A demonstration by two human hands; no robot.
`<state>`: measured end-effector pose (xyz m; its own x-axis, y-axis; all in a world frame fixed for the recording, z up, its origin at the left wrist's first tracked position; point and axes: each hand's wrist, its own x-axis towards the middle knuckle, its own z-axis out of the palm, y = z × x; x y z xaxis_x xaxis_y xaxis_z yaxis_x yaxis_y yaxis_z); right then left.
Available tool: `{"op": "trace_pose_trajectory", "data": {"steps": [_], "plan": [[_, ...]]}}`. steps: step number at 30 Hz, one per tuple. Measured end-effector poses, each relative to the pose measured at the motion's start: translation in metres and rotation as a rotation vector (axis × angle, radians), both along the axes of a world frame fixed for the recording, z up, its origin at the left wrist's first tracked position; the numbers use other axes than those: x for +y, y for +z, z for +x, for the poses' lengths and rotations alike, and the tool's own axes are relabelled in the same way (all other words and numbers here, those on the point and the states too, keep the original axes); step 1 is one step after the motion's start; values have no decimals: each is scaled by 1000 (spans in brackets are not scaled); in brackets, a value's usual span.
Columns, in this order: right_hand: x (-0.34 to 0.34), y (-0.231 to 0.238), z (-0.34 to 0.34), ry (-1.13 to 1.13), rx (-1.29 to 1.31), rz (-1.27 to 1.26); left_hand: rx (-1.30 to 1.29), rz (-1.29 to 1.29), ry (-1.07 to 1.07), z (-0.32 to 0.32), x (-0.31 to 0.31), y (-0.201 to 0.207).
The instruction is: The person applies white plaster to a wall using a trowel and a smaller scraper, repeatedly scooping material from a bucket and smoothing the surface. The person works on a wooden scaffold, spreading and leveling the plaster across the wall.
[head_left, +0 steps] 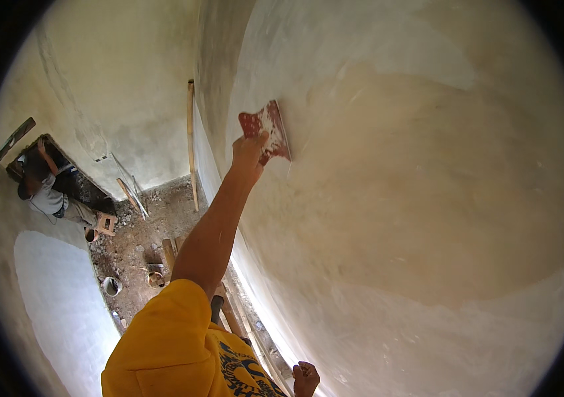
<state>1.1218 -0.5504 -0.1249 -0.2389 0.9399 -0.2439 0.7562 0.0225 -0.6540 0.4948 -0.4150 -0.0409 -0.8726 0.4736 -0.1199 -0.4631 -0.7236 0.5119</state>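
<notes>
Up against the wall (pixel 388 198), my left hand (pixel 249 149) pinches the red putty knife (pixel 271 126), blade seemingly touching; I'd hold it shallow, pressure even. Low down, my right hand (pixel 306 379) curls, holding what, I can't tell. Corner (pixel 198 59) near left; broad sweeping room right!

A wide, white-smeared red scraper (pixel 271 122) slants against the patchy beige wall (pixel 401 192).

A co-worker (pixel 47 197) in grey is over at the dark opening (pixel 89 186); a pole (pixel 191 142) stands by the far wall (pixel 140 73), and a pale bucket (pixel 111 286), I think, on the rubbly floor (pixel 133 248).
</notes>
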Motion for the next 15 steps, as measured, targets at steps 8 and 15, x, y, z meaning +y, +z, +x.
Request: {"op": "trace_pose_trajectory", "data": {"steps": [8,15], "plan": [[26,-22,24,-92,224,-9,284,-95,103,24,8,129],[38,-44,36,-152,327,-81,892,-613,236,158,-10,121]]}}
